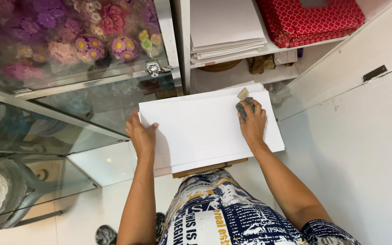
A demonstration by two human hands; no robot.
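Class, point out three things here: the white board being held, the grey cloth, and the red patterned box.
white board [205, 129], head view, its bare middle.
grey cloth [242, 109], head view, bunched part above the right hand's fingers.
red patterned box [311, 20], head view, its top.

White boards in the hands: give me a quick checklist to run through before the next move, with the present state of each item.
1. Left hand grips the left edge of the white boards: ok.
2. Right hand rests on top near the far right corner, pressing a grey cloth: ok.
3. Boards squared up: not ok, lower edges stick out unevenly.
4. Brown board underneath, supported: cannot tell.
5. Glass cabinet close on the left, touching or apart: cannot tell.
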